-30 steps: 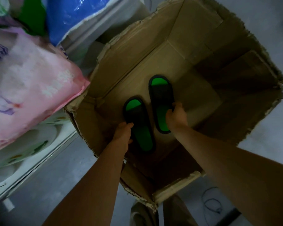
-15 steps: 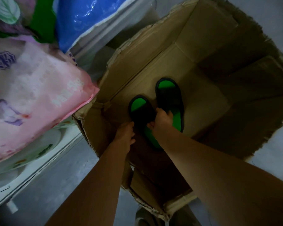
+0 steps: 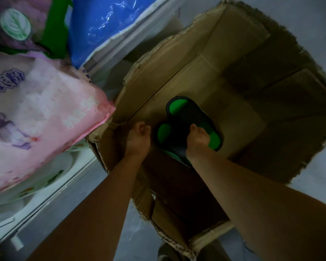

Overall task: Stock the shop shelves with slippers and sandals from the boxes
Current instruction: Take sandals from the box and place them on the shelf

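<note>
Head view: the right hand (image 3: 197, 138) reaches deep into the cardboard box (image 3: 271, 102), fingers curled round the dark straps of the green slippers (image 3: 188, 119), which lie overlapped on the box floor directly beneath that grasp. The left hand (image 3: 139, 137) is just beside the grasp, on its left, loosely fisted, and appears to hold nothing, though its fingertips are hidden. The risk is that one hand holds both slippers: if only one strap is truly caught, the other slipper could slide free on lifting. The torn box rim nearest the person could also snag a dangling heel.
</note>
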### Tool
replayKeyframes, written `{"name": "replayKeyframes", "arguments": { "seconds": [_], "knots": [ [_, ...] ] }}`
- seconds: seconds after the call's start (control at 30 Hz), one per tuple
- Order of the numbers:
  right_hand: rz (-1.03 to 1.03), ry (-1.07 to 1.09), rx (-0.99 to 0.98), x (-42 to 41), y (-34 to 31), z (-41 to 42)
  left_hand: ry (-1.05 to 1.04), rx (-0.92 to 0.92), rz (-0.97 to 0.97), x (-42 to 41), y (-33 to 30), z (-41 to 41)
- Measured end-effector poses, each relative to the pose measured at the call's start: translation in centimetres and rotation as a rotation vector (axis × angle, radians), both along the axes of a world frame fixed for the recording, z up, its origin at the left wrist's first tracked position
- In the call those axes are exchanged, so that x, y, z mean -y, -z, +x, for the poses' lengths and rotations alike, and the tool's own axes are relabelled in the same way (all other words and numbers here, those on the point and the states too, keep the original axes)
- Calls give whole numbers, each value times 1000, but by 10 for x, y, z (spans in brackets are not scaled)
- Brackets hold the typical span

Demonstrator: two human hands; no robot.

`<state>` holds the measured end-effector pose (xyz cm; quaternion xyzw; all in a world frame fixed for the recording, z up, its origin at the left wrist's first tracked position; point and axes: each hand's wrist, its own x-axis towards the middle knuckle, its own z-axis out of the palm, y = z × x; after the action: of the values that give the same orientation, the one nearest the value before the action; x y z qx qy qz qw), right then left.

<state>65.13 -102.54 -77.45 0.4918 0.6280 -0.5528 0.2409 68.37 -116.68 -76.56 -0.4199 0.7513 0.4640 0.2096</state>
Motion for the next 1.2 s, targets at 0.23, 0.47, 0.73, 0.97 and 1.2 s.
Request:
{"name": "replayKeyframes", "arguments": {
  "seconds": [0.23, 0.47, 0.73, 0.97, 1.2],
  "knots": [
    [50, -386, -162, -40, -33, 19, 120, -20, 99, -6, -34, -16],
    [94, -682, -266, -74, -109, 20, 250, -37, 239, -11, -113, -2],
    [170, -1043, -495, -89, -243, 18, 149, -19, 471, -6, -237, 43],
    [170, -1243, -745, -66, -361, 27, -90, -260, 505, 9, -325, 95],
    [133, -1401, -944, -45, -453, 72, -271, -489, 428, 1, -410, 183]
  ]
}}
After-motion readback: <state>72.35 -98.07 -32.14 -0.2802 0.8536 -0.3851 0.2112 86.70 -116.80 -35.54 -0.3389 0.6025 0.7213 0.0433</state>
